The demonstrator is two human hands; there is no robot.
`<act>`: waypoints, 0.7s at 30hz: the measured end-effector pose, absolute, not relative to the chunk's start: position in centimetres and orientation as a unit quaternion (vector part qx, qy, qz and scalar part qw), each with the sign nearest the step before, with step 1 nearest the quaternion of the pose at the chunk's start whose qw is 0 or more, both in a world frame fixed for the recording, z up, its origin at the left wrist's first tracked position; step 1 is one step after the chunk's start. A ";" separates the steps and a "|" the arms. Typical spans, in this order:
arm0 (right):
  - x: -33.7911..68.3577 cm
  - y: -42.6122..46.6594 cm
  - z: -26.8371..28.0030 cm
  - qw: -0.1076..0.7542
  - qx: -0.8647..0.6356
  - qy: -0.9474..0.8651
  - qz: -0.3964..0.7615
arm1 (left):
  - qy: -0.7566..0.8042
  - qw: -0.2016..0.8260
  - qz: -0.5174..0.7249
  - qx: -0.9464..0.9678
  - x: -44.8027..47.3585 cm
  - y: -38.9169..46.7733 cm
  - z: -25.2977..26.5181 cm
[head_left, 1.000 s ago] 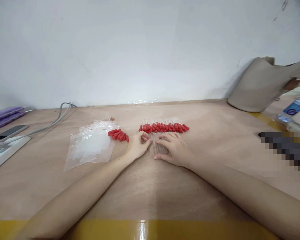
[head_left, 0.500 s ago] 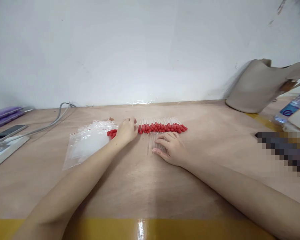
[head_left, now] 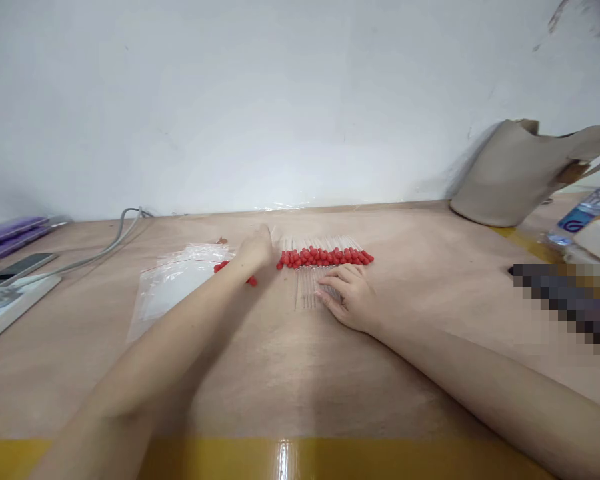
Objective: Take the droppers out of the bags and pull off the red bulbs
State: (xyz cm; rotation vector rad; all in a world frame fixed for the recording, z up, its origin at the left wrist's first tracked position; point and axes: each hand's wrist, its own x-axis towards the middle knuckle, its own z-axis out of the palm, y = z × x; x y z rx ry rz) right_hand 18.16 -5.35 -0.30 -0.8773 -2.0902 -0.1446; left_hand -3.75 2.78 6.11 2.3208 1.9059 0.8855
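A row of red-bulbed droppers [head_left: 327, 257] with thin clear stems lies across the middle of the table. Stems point both away from me and toward me. My right hand [head_left: 353, 297] rests at the near right side of the row, fingers spread over the near stems [head_left: 307, 290]. My left hand [head_left: 257, 250], blurred, is just left of the row with its fingers curled down. A thin clear dropper stem [head_left: 273, 232] sticks up by its fingertips; the rest of that dropper is hidden. More red bulbs [head_left: 221, 267] show behind my left wrist, and another red bulb [head_left: 251, 281] beside it.
Clear zip bags [head_left: 173, 287] lie left of my left forearm. Farther left are a power strip [head_left: 20, 307], a phone [head_left: 23, 265], a grey cable [head_left: 113, 243] and purple packs [head_left: 13, 237]. At right stand a beige bag [head_left: 510, 173] and a bottle [head_left: 587, 213].
My left hand has shifted slightly left and up, and a thin stem now shows at its fingertips. My right hand has slid slightly right, uncovering more near stems.
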 end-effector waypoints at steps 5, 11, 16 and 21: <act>18.7 -5.2 0.0 0.469 -0.369 -0.800 -0.063 | 0.474 -0.092 0.274 0.832 -3.7 -3.4 4.6; 18.9 -5.6 0.6 0.449 -0.317 -0.826 -0.126 | 0.318 -0.111 0.342 0.877 -3.9 -6.9 1.3; 19.1 -5.6 0.4 0.377 -0.289 -0.870 -0.131 | 0.280 -0.129 0.365 0.879 -3.7 -6.4 0.9; 19.0 -5.4 0.2 0.331 -0.277 -0.897 -0.093 | 0.247 -0.136 0.386 0.878 -3.5 -6.4 0.7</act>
